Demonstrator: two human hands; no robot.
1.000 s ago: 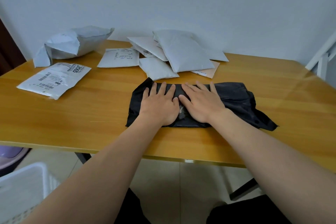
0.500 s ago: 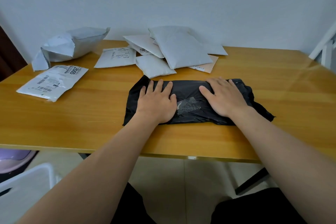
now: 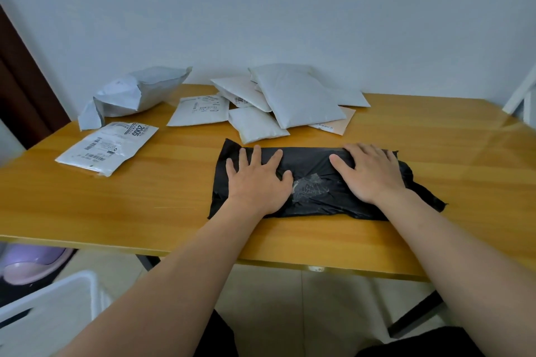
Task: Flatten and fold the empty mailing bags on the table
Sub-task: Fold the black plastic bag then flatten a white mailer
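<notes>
Black mailing bag (image 3: 313, 180), folded lengthwise at table (image 3: 145, 200) near centre, under flattening by left hand (image 3: 258, 182) and right hand (image 3: 371, 174), fingers straight and pressing flat, gripping nothing; next, likely: cross-fold, ragged right end inward.

I've got the black mailing bag (image 3: 313, 180) lying folded into a long band near the front edge, a crumpled clear tape patch at its middle, its right end ragged. Behind it, a pile of white padded bags (image 3: 293, 98) overlaps; a labelled flat bag (image 3: 108, 145) and a puffed grey bag (image 3: 139, 93) lie far left.
</notes>
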